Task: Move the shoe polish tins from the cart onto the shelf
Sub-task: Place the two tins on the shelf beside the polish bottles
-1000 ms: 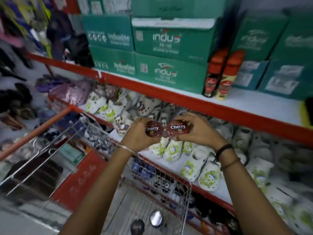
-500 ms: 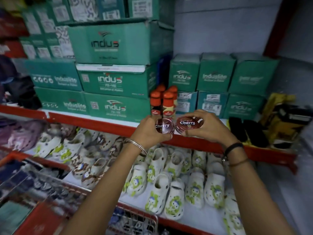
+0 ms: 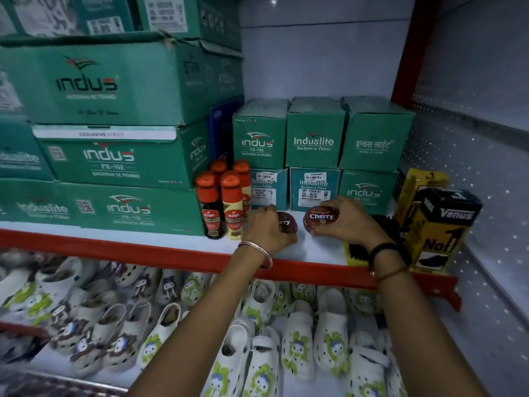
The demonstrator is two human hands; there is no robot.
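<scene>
gripping tins on shelf (image 3: 309, 253): left hand (image 3: 266, 224) left tin (image 3: 286, 222), right hand (image 3: 346, 222) right tin (image 3: 320, 219).

You are standing in a shoe shop, at its retail racking. A red-edged shelf (image 3: 177, 250) carries stacked green shoe boxes (image 3: 114, 161) printed with brand names, some with price and size stickers. Near the shelf's front edge stand liquid polish bottles (image 3: 232, 207), and at its right end sit boxed shoe brushes (image 3: 440, 224). On the lower shelf (image 3: 51, 365), many small white clogs (image 3: 297, 348) lie in rows as stock on display.
</scene>
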